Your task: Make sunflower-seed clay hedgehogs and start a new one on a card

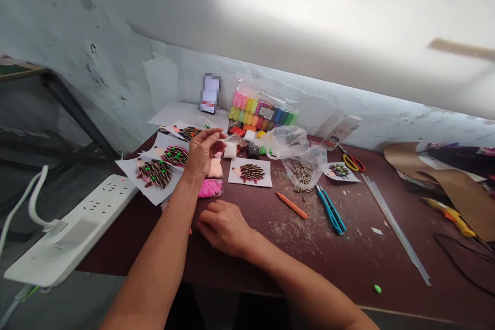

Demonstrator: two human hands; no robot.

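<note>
My left hand (203, 150) is raised over the craft supplies, its fingers bent and drawn together; whatever is in them is too small or hidden to see. My right hand (226, 228) rests low on the table with its fingers curled under, hiding what they may hold. Just beyond it lies a white card with a hedgehog (252, 172) of brown sticks and a pale clay face. Close to my left wrist are a pink clay packet (211, 188) and a peach clay packet (215, 168). A white clay packet (230, 150) sits by the left fingertips.
Other hedgehog cards (154, 173) lie at left beside a white power strip (104, 203). Rightward are a bag of short sticks (303, 172), an orange pen (292, 205), a blue cutter (330, 209), scissors (353, 162), glue sticks (396, 229) and a glue gun (452, 216).
</note>
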